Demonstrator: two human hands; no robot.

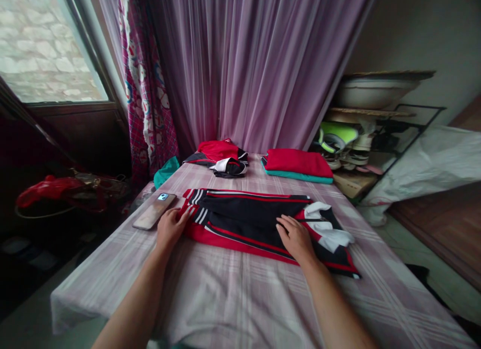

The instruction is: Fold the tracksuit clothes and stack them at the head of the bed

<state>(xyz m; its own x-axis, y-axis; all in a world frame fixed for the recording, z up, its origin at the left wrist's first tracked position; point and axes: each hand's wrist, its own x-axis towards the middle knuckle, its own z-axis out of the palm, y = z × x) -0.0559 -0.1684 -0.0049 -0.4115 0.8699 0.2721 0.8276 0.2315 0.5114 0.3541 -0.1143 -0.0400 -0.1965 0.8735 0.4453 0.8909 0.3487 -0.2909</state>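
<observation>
A black jacket with red and white stripes lies folded lengthwise across the table, its white collar at the right end. My left hand rests flat at the jacket's left end, fingers stretched onto the striped cuff. My right hand lies flat on the jacket near the collar, fingers spread. Neither hand holds anything.
A phone lies just left of my left hand. At the table's far side sit a crumpled red and black garment and a folded red and teal stack. A shoe rack stands at the right; purple curtains hang behind.
</observation>
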